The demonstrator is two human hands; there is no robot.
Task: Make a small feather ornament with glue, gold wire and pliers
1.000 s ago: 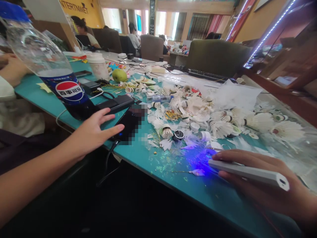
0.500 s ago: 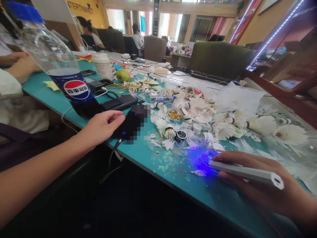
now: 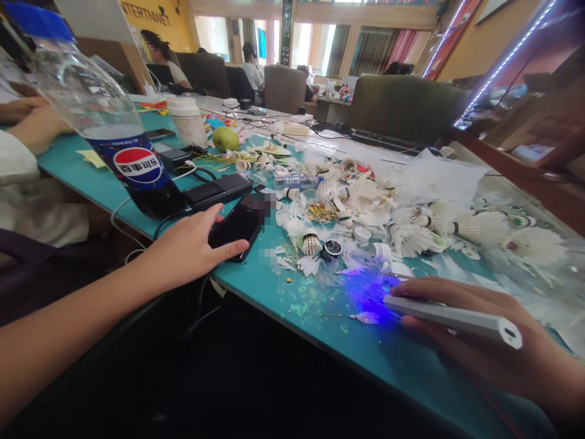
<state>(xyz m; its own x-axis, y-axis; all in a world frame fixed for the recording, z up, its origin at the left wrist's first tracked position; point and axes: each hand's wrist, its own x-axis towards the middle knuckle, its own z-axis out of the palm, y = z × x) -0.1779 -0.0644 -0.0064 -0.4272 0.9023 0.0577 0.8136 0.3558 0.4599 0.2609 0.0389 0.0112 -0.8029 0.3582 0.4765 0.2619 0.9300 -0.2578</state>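
Observation:
My left hand (image 3: 189, 247) lies with fingers spread on the near end of a black phone (image 3: 240, 222) at the edge of the teal table (image 3: 320, 323). My right hand (image 3: 484, 341) grips a white UV pen light (image 3: 450, 317) that casts a blue-violet glow on the table. A small feather piece on a thin pin (image 3: 363, 317) lies in that glow, just left of the light's tip. Behind it spreads a heap of white shuttlecocks and loose feathers (image 3: 388, 213).
A large Pepsi bottle (image 3: 109, 128) stands left of the phone, beside a black power bank (image 3: 214, 190) with cables. Farther back are a green fruit (image 3: 225, 139), a white jar (image 3: 187, 122), a keyboard (image 3: 386, 141) and chairs. Another person's arm (image 3: 27, 131) rests at the far left.
My left hand has shifted on the phone and spread its fingers over the near end. The right hand keeps the lit pen light in the same place.

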